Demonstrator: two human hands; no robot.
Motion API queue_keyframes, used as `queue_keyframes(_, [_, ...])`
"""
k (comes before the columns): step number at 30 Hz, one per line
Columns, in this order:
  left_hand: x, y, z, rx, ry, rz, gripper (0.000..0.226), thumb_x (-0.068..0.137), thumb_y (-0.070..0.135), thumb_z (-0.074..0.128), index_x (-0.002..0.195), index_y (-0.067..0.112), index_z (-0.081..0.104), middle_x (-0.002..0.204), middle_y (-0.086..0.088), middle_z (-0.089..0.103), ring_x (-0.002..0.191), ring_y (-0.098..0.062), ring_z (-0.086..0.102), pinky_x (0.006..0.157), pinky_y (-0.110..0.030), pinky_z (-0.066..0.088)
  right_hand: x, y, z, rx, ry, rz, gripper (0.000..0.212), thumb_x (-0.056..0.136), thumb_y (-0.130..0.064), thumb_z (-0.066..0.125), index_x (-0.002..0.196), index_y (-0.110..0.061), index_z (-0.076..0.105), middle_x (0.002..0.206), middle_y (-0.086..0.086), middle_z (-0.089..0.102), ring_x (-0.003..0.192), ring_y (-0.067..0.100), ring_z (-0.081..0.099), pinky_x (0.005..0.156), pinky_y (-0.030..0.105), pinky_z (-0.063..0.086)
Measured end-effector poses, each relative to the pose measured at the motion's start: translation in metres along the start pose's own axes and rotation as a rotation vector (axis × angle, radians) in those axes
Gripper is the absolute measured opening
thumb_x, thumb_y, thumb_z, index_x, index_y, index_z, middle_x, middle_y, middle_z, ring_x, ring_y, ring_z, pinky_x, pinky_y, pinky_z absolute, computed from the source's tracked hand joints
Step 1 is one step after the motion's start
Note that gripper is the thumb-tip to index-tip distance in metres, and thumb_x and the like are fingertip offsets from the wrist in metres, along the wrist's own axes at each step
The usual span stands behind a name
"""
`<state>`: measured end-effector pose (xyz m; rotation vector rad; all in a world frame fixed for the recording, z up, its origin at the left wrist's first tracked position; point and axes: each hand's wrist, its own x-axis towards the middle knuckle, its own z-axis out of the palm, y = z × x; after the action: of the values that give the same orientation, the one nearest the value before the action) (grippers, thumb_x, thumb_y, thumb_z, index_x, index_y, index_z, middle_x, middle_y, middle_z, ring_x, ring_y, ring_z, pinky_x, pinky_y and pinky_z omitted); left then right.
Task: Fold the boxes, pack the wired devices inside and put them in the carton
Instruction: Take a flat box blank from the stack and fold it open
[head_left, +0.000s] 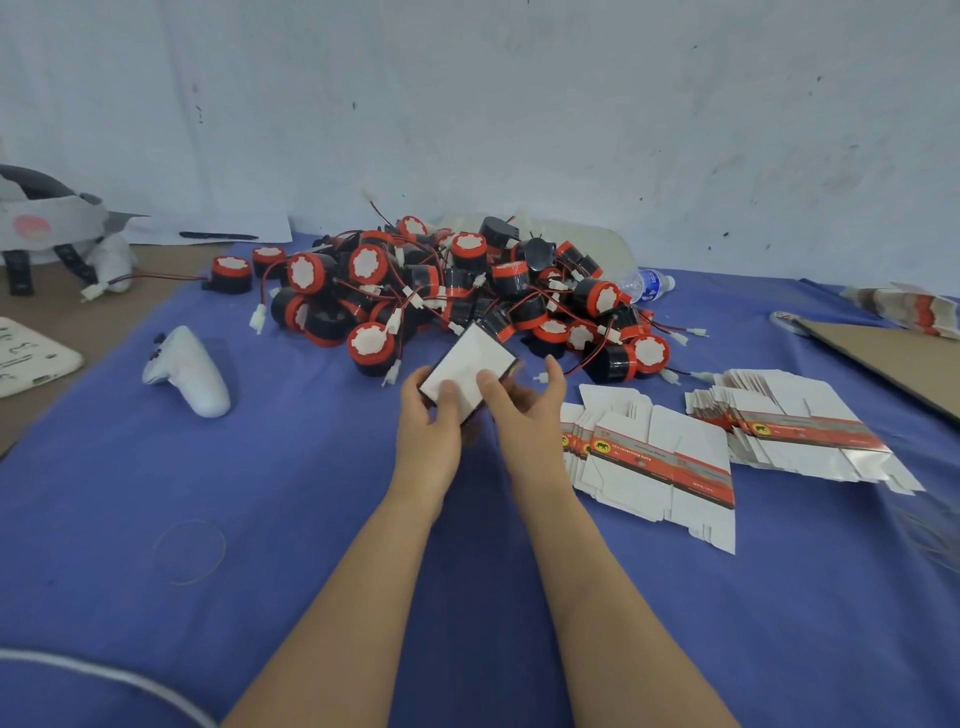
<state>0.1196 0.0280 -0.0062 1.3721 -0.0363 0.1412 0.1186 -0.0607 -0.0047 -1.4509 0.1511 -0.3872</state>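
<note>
Blue cloth (234, 493) below a scuffed white wall, serving as table. Mid-frame, just above cloth: white box (470, 371), gripped btw both hands, broad face up & tilted, long axis running near-left to far-right. Grip: left hand (428, 421) w/ thumb flat on the face, fingers (414, 383) curled under; right hand (524, 408) w/ thumb on the near edge, other fingers half spread behind the box. Prob. folding/closing step; inside of box not visible. Pile of wired devices (467, 291) straight ahead, just beyond the box's far end, approx equally near either hand. Flat box blanks (660, 467) just right of the right wrist. Brown carton flap (893, 364) far right, well apart; right hand nearer for the drop-off.
</note>
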Motion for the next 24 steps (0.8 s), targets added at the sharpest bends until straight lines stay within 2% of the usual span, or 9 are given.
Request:
queue_keyframes(3, [0.004,-0.001,-0.001,-0.03,-0.026,-0.088,0.04,0.102,0.035,0.038,0.141,0.022,0.034,0.138,-0.002,0.052,0.121,-0.021,0.055,0.099,-0.04,0.049,0.001,-0.008,-0.005,0.159,-0.056,0.11,0.061,0.083,-0.023,0.073,0.133,-0.012,0.039,0.095,0.0,0.068,0.094,0.015,0.067,0.083,0.025,0.054])
queue_keyframes(5, [0.005,-0.003,-0.003,0.16,-0.007,-0.019,0.052,0.1,0.042,0.04,0.148,0.026,0.025,0.142,0.009,0.042,0.124,-0.014,0.049,0.103,-0.034,0.041,0.0,-0.012,-0.007,0.051,-0.032,0.013,0.05,0.082,-0.021,0.074,0.121,-0.016,0.044,0.096,0.0,0.067,0.093,0.015,0.066,0.075,0.017,0.053])
queue_keyframes(8, [0.006,0.0,-0.007,0.308,0.098,0.036,0.049,0.099,0.04,0.044,0.145,0.029,0.032,0.133,0.011,0.043,0.109,-0.009,0.051,0.095,-0.029,0.041,-0.006,-0.019,-0.006,-0.268,-0.043,-0.281,0.067,0.08,-0.023,0.075,0.13,-0.038,0.032,0.095,-0.013,0.062,0.086,0.001,0.062,0.07,0.009,0.047])
queue_keyframes(10, [0.01,0.008,-0.01,0.037,0.119,-0.106,0.035,0.098,0.046,0.043,0.127,0.028,0.05,0.126,0.003,0.056,0.107,-0.015,0.06,0.097,-0.037,0.048,-0.011,-0.021,0.0,-0.472,-0.125,-0.409,0.088,0.08,-0.021,0.074,0.143,-0.046,0.017,0.098,-0.009,0.062,0.091,0.007,0.06,0.078,0.018,0.047])
queue_keyframes(13, [0.011,0.016,-0.014,-0.218,-0.003,-0.277,0.046,0.095,0.054,0.045,0.118,0.018,0.061,0.113,-0.007,0.068,0.103,-0.023,0.066,0.092,-0.04,0.052,-0.017,-0.017,0.009,-0.814,-0.289,-0.46,0.1,0.082,-0.02,0.069,0.15,-0.037,-0.003,0.119,0.006,0.061,0.112,0.027,0.051,0.095,0.034,0.039])
queue_keyframes(16, [0.01,0.011,-0.017,-0.113,0.013,-0.246,0.039,0.093,0.046,0.054,0.119,0.018,0.059,0.114,-0.006,0.068,0.102,-0.019,0.065,0.09,-0.037,0.053,-0.02,-0.015,0.013,-0.813,-0.445,-0.371,0.101,0.087,-0.015,0.061,0.149,-0.037,-0.015,0.126,0.015,0.058,0.092,0.024,0.064,0.08,0.034,0.052])
queue_keyframes(20, [0.011,0.006,-0.018,0.033,0.089,-0.165,0.029,0.091,0.046,0.058,0.109,0.023,0.06,0.107,-0.001,0.068,0.095,-0.015,0.066,0.083,-0.032,0.055,-0.019,-0.014,0.017,-0.886,-0.427,-0.407,0.095,0.087,-0.01,0.057,0.151,-0.026,-0.012,0.102,0.008,0.065,0.069,0.024,0.061,0.066,0.041,0.054])
queue_keyframes(22, [0.012,0.005,-0.02,0.071,0.099,-0.124,0.022,0.089,0.045,0.06,0.102,0.027,0.061,0.105,0.0,0.068,0.095,-0.015,0.066,0.085,-0.035,0.056,-0.019,-0.013,0.015,-0.811,-0.432,-0.379,0.092,0.086,-0.006,0.055,0.152,-0.025,-0.005,0.11,0.014,0.065,0.068,0.017,0.063,0.062,0.034,0.051])
queue_keyframes(24, [0.013,0.004,-0.021,0.126,0.094,-0.079,0.017,0.089,0.044,0.06,0.1,0.031,0.06,0.109,0.002,0.065,0.099,-0.016,0.064,0.09,-0.041,0.054,-0.018,-0.016,0.01,-0.642,-0.382,-0.305,0.08,0.088,-0.002,0.05,0.152,-0.03,0.011,0.1,0.008,0.066,0.063,0.003,0.059,0.056,0.015,0.044])
